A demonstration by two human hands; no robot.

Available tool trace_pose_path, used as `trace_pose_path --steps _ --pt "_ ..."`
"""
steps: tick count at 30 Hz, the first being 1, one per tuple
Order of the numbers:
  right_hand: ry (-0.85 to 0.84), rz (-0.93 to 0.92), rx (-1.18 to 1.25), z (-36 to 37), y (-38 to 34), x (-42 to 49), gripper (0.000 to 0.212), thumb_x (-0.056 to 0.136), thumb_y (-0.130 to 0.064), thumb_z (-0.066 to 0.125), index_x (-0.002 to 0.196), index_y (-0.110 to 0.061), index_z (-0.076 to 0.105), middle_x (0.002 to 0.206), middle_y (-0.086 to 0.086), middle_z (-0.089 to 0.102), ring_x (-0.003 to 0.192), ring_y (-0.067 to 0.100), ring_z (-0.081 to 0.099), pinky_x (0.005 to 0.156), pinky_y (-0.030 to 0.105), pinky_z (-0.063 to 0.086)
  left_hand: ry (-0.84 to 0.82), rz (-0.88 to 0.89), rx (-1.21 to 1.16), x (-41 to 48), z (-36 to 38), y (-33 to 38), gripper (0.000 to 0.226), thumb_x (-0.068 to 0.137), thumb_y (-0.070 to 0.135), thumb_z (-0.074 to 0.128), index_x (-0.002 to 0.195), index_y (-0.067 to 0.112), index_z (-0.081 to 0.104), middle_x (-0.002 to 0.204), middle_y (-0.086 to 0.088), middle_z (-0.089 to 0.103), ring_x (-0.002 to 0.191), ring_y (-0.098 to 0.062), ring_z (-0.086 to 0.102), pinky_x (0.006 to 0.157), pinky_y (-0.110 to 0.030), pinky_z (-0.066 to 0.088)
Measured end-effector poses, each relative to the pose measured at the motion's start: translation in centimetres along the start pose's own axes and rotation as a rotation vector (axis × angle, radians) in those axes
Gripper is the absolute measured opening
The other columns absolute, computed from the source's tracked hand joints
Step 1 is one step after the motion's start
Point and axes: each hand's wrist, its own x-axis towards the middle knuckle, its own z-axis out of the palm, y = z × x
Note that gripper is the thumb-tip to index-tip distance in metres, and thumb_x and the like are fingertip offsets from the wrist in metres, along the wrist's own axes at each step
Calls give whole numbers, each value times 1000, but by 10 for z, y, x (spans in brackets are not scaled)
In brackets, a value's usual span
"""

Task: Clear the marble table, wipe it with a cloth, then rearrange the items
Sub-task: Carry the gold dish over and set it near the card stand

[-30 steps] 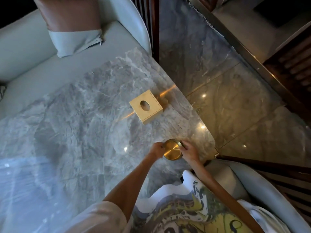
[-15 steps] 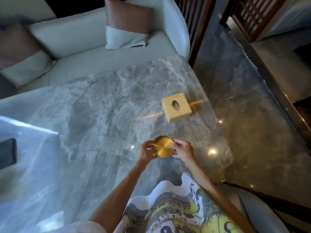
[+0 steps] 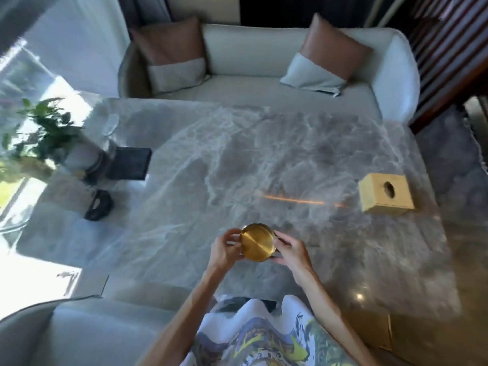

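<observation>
A round gold dish (image 3: 257,242) is held between both hands over the near middle of the grey marble table (image 3: 224,159). My left hand (image 3: 225,249) grips its left rim with curled fingers. My right hand (image 3: 290,250) grips the right rim. A gold tissue box (image 3: 386,196) with an oval hole sits on the table at the right. I cannot tell whether the dish touches the marble.
At the table's left end stand a potted plant (image 3: 52,138), a dark square item (image 3: 129,167) and a small black object (image 3: 99,204). A pale sofa (image 3: 264,64) with two cushions lies beyond the far edge; a grey seat (image 3: 79,334) is at near left.
The view has swung left, bringing the plant and dark items into sight. Both hands, still holding the gold dish, have shifted left along the table, farther from the tissue box.
</observation>
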Motion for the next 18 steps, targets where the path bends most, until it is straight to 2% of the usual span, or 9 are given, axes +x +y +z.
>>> trace_pose_path --steps 2,4,6,10,12,15,18 --pt "-52 3 13 32 3 -7 29 93 -11 63 122 -13 65 110 6 70 99 22 69 66 28 61 41 7 9 -5 -34 -7 33 78 -3 51 106 12 65 94 -10 62 86 -29 66 72 -48 61" --pt "-106 1 1 59 6 -11 32 93 -9 62 124 -11 64 113 4 68 101 16 67 67 28 61 69 -9 -9 -10 -63 -10 34 70 4 52 100 14 64 92 -10 62 82 -28 65 71 -50 61" --pt "-146 15 -41 79 11 -17 33 95 -8 59 127 -11 63 119 6 67 104 15 66 69 29 60 71 -34 -26 -18 -84 -12 42 64 7 50 104 8 63 92 -12 61 80 -28 65 68 -46 61" --pt "-171 22 -144 97 2 -15 37 100 0 42 128 -13 62 127 7 62 112 20 63 79 35 61 40 -65 -83 -22 -108 -15 35 83 -9 51 116 0 57 97 -13 60 82 -24 65 59 -28 61" --pt "-186 12 -158 99 -11 -10 35 101 -2 43 129 -11 61 127 8 62 112 23 63 71 31 61 39 -61 -113 -18 -111 -11 35 86 -11 48 119 -1 57 103 -15 61 84 -23 65 61 -27 61" --pt "-228 -11 -189 104 -31 -3 31 97 -13 58 128 -12 62 117 7 66 103 18 66 64 24 59 97 -54 -173 -17 -108 -1 33 88 -8 48 119 -1 56 108 -18 62 86 -22 66 59 -23 58" --pt "-266 -38 -206 113 -46 11 31 96 -7 57 126 -10 62 113 7 66 93 12 66 61 20 58 167 -12 -210 -11 -112 3 27 92 3 53 118 4 59 110 -19 64 93 -27 68 63 -27 60"
